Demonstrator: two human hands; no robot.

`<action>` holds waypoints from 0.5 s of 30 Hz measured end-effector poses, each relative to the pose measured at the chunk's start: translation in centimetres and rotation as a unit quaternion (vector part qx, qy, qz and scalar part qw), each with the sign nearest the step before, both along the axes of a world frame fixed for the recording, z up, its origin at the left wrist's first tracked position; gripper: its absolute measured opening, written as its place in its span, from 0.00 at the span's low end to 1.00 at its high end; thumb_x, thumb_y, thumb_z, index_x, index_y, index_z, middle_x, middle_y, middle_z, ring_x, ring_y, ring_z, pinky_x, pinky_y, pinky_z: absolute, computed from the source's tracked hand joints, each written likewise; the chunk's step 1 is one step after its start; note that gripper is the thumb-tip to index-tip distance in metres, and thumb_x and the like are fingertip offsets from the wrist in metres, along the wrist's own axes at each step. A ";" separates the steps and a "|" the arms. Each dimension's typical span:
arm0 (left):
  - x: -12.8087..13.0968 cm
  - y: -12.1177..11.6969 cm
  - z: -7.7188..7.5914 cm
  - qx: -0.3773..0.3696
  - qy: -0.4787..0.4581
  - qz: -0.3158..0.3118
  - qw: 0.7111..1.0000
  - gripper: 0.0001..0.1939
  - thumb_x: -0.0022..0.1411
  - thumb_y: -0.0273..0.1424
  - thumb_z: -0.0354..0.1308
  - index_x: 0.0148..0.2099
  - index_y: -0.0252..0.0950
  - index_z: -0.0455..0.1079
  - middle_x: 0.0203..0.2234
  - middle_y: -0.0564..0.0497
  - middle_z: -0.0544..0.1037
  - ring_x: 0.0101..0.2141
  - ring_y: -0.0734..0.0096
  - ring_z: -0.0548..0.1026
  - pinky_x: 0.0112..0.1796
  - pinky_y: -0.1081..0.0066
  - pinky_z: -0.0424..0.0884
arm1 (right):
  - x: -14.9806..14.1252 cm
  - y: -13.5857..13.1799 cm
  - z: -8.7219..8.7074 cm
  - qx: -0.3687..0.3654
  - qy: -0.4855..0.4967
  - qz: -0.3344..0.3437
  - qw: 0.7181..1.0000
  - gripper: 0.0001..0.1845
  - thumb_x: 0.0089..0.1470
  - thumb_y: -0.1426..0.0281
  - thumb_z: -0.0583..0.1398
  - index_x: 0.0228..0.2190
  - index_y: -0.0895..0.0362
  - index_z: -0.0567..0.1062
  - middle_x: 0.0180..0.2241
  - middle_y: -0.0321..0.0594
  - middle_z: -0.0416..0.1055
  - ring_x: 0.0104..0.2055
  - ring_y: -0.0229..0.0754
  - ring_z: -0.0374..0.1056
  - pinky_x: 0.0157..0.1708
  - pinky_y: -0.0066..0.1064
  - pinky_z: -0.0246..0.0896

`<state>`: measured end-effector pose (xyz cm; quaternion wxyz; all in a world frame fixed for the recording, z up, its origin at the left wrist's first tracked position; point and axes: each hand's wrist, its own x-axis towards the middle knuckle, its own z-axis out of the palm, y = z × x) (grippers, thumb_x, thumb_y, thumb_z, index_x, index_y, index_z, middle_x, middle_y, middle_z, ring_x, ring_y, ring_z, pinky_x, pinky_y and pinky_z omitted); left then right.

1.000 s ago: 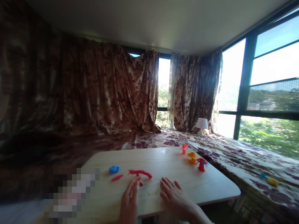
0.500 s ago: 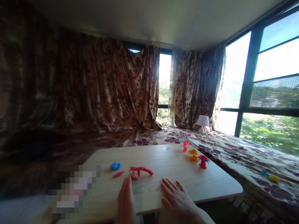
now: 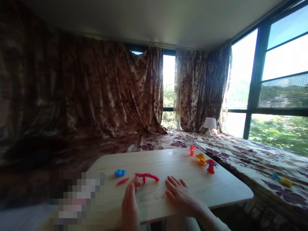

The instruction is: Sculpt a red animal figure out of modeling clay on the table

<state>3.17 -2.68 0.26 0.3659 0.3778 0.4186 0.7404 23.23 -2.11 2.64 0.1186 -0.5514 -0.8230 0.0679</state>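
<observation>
My right hand (image 3: 179,192) lies palm down on the pale wooden table (image 3: 199,192), fingers stretched out. What is under its palm, if anything, is hidden. My left hand (image 3: 131,195) rests on its edge, fingers slightly bent and nothing visible in them. Its fingertips are at the left end of a long red modelling-clay piece (image 3: 150,176) with short side branches; whether they touch is unclear. Left of that lie a short pointed red clay piece (image 3: 123,181) and a blue clay lump (image 3: 120,173).
Along the table's right edge stand a coral-coloured clay figure (image 3: 192,150), a yellow mushroom-like one (image 3: 200,158) and a red one with blue strands (image 3: 211,166). A blurred patch (image 3: 79,199) covers the left side. A white lamp (image 3: 209,125) stands by the curtains.
My right hand has shifted slightly forward on the table. The left hand's fingers have bent near the long red piece's end. The view has moved slightly; the clay pieces appear still.
</observation>
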 end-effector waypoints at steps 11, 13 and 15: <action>-0.2 0.4 -0.3 0.000 -0.018 -0.022 1.000 0.27 0.49 0.52 0.54 0.43 0.36 0.71 0.36 0.49 0.76 0.45 0.60 0.70 0.51 0.59 0.60 | -0.1 5.1 1.1 0.003 -0.016 -0.081 0.997 0.27 0.59 0.64 0.45 0.57 0.62 0.57 0.61 0.55 0.48 0.62 0.54 0.42 0.55 0.56 0.38; -0.2 0.5 -0.3 -0.001 -0.026 -0.024 0.999 0.28 0.48 0.52 0.55 0.43 0.36 0.71 0.36 0.49 0.76 0.44 0.60 0.70 0.51 0.59 0.60 | -0.1 5.7 1.0 0.005 -0.017 -0.087 0.996 0.27 0.59 0.64 0.45 0.57 0.63 0.57 0.60 0.56 0.48 0.62 0.54 0.42 0.55 0.56 0.38; -0.2 0.4 -0.2 -0.003 -0.026 -0.022 0.999 0.28 0.49 0.52 0.54 0.43 0.36 0.71 0.36 0.49 0.76 0.44 0.60 0.70 0.51 0.59 0.61 | -0.1 4.2 0.5 0.010 -0.015 -0.054 0.998 0.27 0.59 0.62 0.45 0.57 0.61 0.56 0.61 0.54 0.48 0.63 0.52 0.42 0.57 0.54 0.37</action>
